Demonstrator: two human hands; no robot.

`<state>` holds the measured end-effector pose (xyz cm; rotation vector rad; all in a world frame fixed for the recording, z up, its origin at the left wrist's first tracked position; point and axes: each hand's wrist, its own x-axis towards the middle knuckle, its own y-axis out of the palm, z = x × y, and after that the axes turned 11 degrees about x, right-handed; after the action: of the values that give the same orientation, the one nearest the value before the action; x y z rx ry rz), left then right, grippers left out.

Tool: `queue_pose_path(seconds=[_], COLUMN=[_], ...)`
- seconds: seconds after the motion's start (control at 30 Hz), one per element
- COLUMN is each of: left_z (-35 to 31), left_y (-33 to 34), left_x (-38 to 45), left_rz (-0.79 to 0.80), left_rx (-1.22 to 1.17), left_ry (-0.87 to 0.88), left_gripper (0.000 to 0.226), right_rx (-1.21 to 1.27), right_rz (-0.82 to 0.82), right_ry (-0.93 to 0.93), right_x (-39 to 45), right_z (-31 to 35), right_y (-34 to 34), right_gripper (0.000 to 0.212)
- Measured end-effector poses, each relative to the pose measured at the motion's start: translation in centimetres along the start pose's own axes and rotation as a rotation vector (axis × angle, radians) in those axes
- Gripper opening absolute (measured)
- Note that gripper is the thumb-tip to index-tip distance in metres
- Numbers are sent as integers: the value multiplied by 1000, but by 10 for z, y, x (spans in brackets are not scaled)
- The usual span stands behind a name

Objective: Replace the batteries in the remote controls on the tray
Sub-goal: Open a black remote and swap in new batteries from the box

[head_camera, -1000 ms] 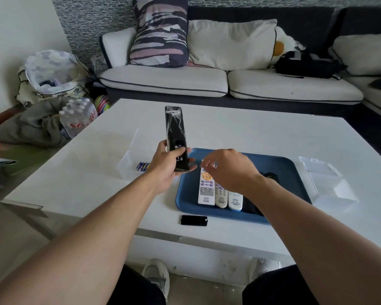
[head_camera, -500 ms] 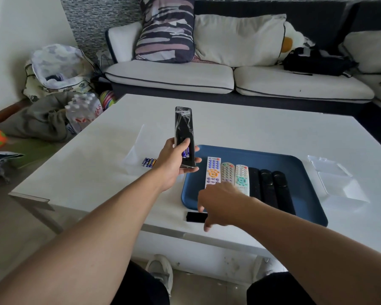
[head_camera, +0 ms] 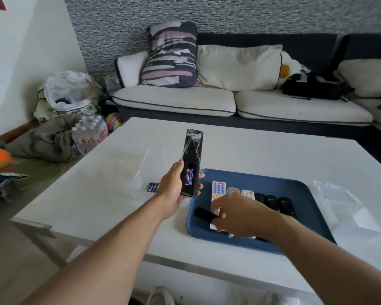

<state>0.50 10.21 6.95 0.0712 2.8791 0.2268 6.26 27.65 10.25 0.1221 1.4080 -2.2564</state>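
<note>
Cover being brought to the open remote, batteries seated.

Right hand (head_camera: 238,213) is pinching the black battery cover (head_camera: 205,214) over the blue tray (head_camera: 304,188); left hand (head_camera: 176,188) is gripping the black remote (head_camera: 191,164) back-up above the worktop (head_camera: 251,146), two batteries (head_camera: 189,177) showing in its bay. Risk: cover going on skewed or reversed, latch not catching, cells popping loose. Half a second earlier the cover was lying on the worktop, right hand reaching down.
</note>
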Motion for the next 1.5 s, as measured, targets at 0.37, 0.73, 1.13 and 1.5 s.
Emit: queue_pose_path(seconds=[0.37,0.73,1.13,1.5], left_z=[-1,-1,-1,-3], left_y=[6,27,41,40], left_x=[-6,-10,-18,-23], left_rz=[118,164,221,332], left_rx=[41,74,138,29], left_ry=[-9,30,51,0], left_gripper=[27,28,36,31], right_rx=[954,1377,1163,635], right_rz=[-525,-703,-590,-675], right_ry=[14,-112,-230,-223], right_x=[1,1,10,4], right_z=[-35,-30,-11,-18], right_y=[-26,-31,-23,-28], right_gripper=[15,27,23,23])
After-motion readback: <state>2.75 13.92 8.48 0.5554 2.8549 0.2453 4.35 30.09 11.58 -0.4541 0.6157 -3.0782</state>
